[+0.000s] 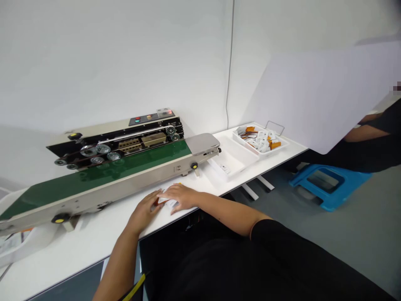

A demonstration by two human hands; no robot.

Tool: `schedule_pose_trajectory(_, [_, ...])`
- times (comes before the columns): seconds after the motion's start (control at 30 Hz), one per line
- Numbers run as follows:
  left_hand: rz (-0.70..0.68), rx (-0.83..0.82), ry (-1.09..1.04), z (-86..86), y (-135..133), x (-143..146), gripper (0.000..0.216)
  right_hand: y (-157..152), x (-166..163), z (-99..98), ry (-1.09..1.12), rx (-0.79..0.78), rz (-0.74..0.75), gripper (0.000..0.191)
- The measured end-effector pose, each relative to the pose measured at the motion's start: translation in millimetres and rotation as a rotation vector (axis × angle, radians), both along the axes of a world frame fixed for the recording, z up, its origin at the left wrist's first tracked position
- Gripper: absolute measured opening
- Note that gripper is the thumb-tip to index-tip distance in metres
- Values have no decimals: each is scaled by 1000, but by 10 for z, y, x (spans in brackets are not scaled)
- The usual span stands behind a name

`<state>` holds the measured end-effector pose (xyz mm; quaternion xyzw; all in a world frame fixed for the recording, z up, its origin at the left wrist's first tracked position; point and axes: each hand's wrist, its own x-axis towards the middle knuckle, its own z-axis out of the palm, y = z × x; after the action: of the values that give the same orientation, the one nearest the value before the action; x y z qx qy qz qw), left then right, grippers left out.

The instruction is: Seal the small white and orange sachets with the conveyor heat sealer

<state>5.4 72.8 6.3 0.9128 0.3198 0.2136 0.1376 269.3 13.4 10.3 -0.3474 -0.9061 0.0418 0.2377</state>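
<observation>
My left hand [145,212] and my right hand [181,196] meet low over the white table, in front of the band sealer. Between them is a small stack of white and orange sachets [168,202], partly covered by my fingers. The left fingers press on the stack's left side. From above and the right, my right hand curls over it, with fingertips reaching toward the left hand. How many sachets lie there is hidden. Just behind my hands runs the band sealer [150,177], with its green conveyor belt [103,173].
Right of the sealer stands a white tray [241,169] with one sachet in a corner. Beyond it, another white tray [280,146] holds many sachets. A bin [34,244] sits under the belt's left end. A blue stool [328,188] and another person's arm [366,133] are at right.
</observation>
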Motion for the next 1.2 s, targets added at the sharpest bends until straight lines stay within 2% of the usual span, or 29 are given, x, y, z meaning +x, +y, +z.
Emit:
schedule_pose_trajectory(0.07, [-12, 51, -19, -25, 12, 3, 54, -50, 30, 15, 28, -14, -7, 80])
schedule_pose_trajectory(0.23, [-33, 131, -52, -50, 2, -20, 53, -84, 20, 0, 52, -14, -119, 45])
schedule_pose_trajectory(0.47, [1, 103, 3, -84, -31, -41, 56, -33, 21, -111, 110, 47, -149, 37])
schedule_pose_trajectory(0.6, [32, 81, -1, -82, -55, -43, 62, -105, 85, -122, 377, 45, -173, 32])
schedule_pose_trajectory(0.73, [57, 55, 18, -81, -90, -33, 60, -187, 152, -121, 748, -123, -431, 27])
schedule_pose_trajectory(0.8, [59, 46, 52, -87, -105, -30, 58, -203, 177, -127, 878, -234, -499, 31])
schedule_pose_trajectory(0.93, [62, 47, 73, -89, -138, -28, 55, -184, 206, -150, 1036, -354, -477, 35])
schedule_pose_trajectory(1.2, [39, 46, 12, -73, -169, -14, 49, -184, 167, -181, 1128, -492, -451, 32])
